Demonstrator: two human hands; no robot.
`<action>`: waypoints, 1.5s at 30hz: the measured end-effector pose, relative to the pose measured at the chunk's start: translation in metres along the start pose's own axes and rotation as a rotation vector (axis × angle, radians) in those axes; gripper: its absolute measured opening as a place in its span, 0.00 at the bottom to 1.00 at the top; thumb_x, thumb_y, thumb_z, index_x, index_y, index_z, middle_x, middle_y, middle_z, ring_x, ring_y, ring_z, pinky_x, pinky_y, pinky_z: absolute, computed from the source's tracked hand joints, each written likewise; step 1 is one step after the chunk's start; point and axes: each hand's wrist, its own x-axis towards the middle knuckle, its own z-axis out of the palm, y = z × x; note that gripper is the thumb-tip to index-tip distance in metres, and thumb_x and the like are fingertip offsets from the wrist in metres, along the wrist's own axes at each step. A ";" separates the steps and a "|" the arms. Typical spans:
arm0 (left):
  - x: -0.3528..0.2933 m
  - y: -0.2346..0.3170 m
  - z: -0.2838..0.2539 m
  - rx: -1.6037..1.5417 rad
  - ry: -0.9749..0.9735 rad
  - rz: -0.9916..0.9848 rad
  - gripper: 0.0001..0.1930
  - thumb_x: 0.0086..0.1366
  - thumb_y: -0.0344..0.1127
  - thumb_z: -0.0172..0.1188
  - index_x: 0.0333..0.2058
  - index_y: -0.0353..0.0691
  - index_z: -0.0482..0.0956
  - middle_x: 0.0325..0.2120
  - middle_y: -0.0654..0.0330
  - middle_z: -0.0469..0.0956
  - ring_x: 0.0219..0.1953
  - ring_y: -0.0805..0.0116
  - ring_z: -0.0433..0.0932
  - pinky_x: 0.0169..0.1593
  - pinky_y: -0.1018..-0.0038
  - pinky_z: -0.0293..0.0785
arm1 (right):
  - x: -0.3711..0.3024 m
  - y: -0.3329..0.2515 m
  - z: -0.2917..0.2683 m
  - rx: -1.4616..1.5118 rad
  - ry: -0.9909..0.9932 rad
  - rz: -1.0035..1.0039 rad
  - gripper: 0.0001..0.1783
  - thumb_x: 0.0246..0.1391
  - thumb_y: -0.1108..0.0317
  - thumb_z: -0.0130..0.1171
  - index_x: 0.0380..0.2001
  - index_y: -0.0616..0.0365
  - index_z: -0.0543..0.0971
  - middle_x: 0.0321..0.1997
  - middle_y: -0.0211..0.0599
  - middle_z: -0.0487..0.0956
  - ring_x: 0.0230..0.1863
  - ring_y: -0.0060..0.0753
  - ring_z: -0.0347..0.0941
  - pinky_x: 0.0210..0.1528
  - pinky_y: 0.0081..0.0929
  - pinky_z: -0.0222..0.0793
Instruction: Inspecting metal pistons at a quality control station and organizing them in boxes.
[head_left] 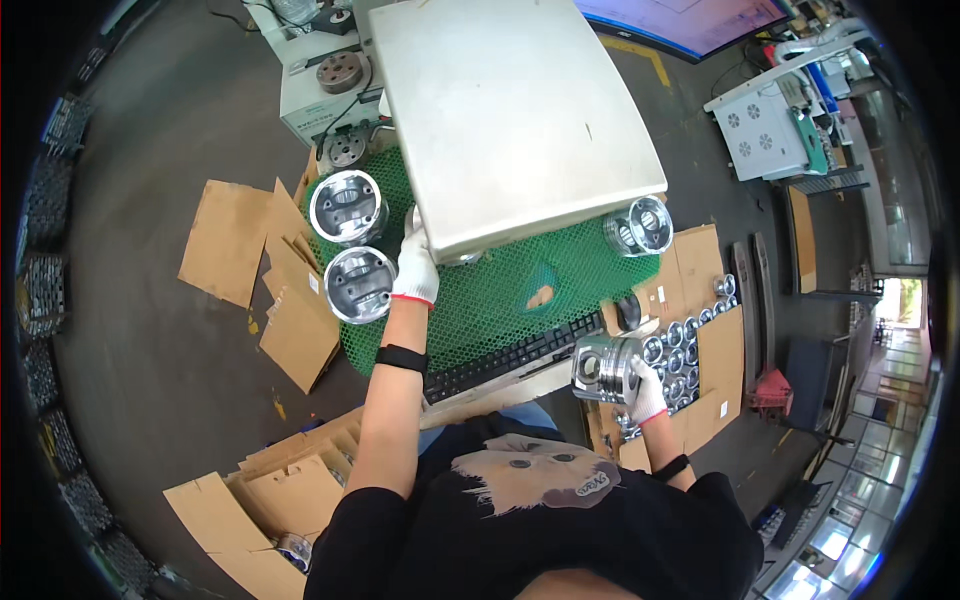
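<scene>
My right hand [647,390], in a white knitted glove with a red cuff, grips a shiny metal piston [603,368] by its side, off the table's right front corner. My left hand [416,268], gloved alike, reaches to the left edge of a big white machine housing [520,120]. Its fingertips are hidden there, so what they touch does not show. Just left of that hand, one piston [360,285] stands on the green mesh mat [500,310], crown down with its hollow side up. Behind it is another piston [348,207]. A further piston [640,227] lies by the housing's right corner.
A black keyboard [515,357] and mouse [628,312] lie along the table's front edge. On my right, a cardboard box [722,365] holds several pistons. Another open carton [285,495] is at lower left. Cardboard sheets [228,240] lie left of the table; a monitor [690,22] is beyond.
</scene>
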 end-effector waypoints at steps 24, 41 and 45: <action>-0.336 -0.068 -0.291 -0.274 0.638 0.094 0.28 0.42 0.27 0.62 0.47 0.28 0.71 0.35 0.52 0.78 0.40 0.57 0.78 0.44 0.60 0.77 | 0.169 0.019 0.296 -0.705 -0.500 -0.503 0.20 0.45 0.66 0.63 0.41 0.67 0.77 0.36 0.38 0.79 0.35 0.25 0.73 0.39 0.23 0.69; -0.359 0.031 -0.196 -0.541 0.767 0.323 0.09 0.49 0.23 0.56 0.33 0.30 0.76 0.34 0.53 0.78 0.41 0.62 0.76 0.50 0.68 0.70 | 0.084 0.039 0.328 -1.967 -0.207 -1.743 0.40 0.36 0.41 0.64 0.54 0.43 0.70 0.53 0.41 0.71 0.51 0.50 0.69 0.47 0.45 0.71; -0.369 0.044 -0.179 -0.692 0.644 0.327 0.09 0.48 0.22 0.57 0.31 0.29 0.76 0.33 0.51 0.78 0.39 0.60 0.77 0.49 0.66 0.72 | 0.074 0.045 0.323 -1.957 -0.157 -1.724 0.46 0.36 0.36 0.62 0.58 0.46 0.66 0.58 0.49 0.67 0.58 0.56 0.62 0.52 0.49 0.65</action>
